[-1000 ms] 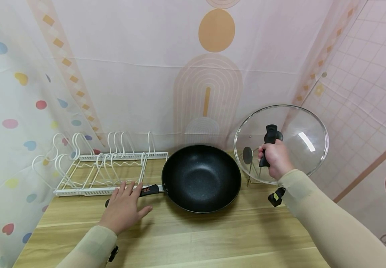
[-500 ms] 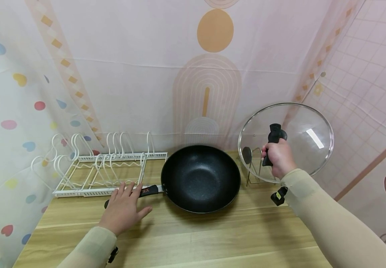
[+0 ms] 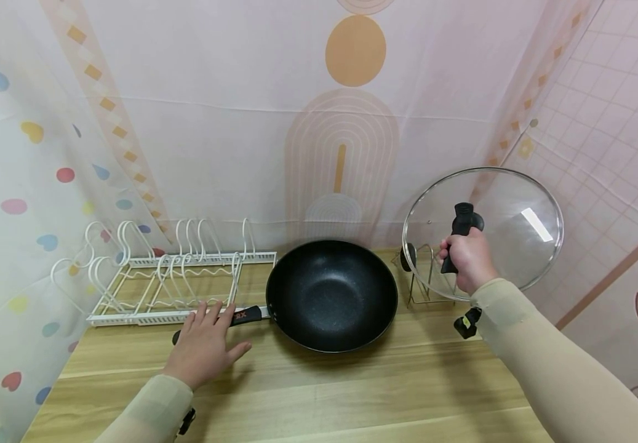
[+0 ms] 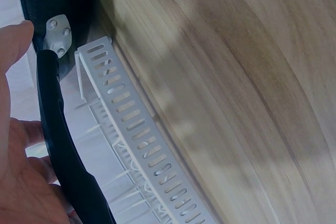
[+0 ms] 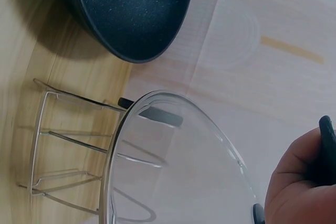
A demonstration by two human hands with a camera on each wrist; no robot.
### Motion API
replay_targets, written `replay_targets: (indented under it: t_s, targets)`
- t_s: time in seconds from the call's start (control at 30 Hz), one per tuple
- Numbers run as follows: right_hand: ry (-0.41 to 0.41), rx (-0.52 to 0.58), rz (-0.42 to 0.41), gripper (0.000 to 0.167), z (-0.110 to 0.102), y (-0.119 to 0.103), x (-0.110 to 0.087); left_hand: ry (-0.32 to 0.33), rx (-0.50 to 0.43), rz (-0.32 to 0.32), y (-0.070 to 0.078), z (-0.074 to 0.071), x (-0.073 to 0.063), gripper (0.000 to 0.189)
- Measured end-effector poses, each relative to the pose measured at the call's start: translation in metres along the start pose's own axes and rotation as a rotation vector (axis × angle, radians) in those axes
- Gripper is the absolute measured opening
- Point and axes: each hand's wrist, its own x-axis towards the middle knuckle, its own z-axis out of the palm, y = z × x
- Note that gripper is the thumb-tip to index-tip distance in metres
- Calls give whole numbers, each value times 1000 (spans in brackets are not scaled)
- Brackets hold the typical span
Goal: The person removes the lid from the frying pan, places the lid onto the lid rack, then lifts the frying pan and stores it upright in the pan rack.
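A black wok (image 3: 332,295) sits on the wooden table, its long handle (image 3: 247,315) pointing left. My left hand (image 3: 199,351) lies over that handle with straight, spread fingers; in the left wrist view its fingertips show past the handle (image 4: 65,145). Off to the right, my right hand (image 3: 469,261) grips the black handle (image 3: 463,215) of a large glass lid (image 3: 518,246). The lid is tilted up, facing me, its lower rim overlapping a metal wire stand (image 5: 37,145) in the right wrist view. A dark round piece (image 3: 408,257) shows at the stand's left side.
A white wire dish rack (image 3: 119,319) with upright loops stands left of the wok, its front rail close behind the wok handle. A patterned curtain (image 3: 213,154) hangs right behind the table (image 3: 341,394) and along both sides.
My right hand has moved the glass lid to the right and slightly up, uncovering more of the wire stand. My left hand and the wok have stayed in place.
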Motion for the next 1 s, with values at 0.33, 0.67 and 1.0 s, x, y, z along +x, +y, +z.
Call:
replay_targets:
  t_s: [0.33,0.67,1.0]
  targets:
    - [18,-44,-2,91,-8,-1,0,-1,-1,-2,1,0,0,92]
    - [35,-62,-9,84,-13,0,4,-2,-2,-1,1,0,0,91]
    - [63,-90,-7,89,-16,-3,5,-6,3,-5,1,1,1,92]
